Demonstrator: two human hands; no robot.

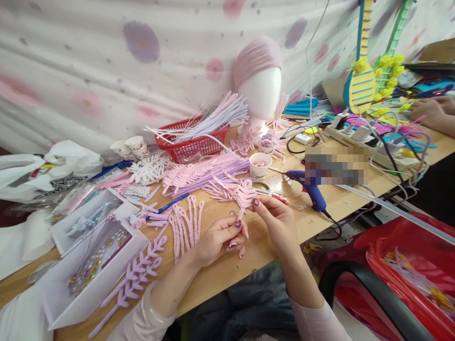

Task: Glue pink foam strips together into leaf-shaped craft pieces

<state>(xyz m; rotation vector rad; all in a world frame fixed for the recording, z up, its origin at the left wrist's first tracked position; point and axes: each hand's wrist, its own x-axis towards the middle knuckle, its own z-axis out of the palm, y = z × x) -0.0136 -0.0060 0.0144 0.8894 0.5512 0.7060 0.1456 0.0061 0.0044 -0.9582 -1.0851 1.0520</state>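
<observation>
Fingers of our right hand are pinched nearly closed, thumb against forefinger, on the lower end of a pink pipe-cleaner frond. The frond is held just above the near edge of the worktop. Our left hand sits just beside it, its fingers curled loosely inward and the thumb raised toward the frond's stem. We cannot tell whether that thumb touches or grips it, since the stem is too thin to follow between the two hands.

More pink fronds lie flat just left of our left hand, and lilac ones lie nearer the corner. A blue glue gun rests to the right, its upper part partly hidden by a blurred patch. A red basket of pipe cleaners stands further back. At the far right another person's hand is cut off by the frame edge.
</observation>
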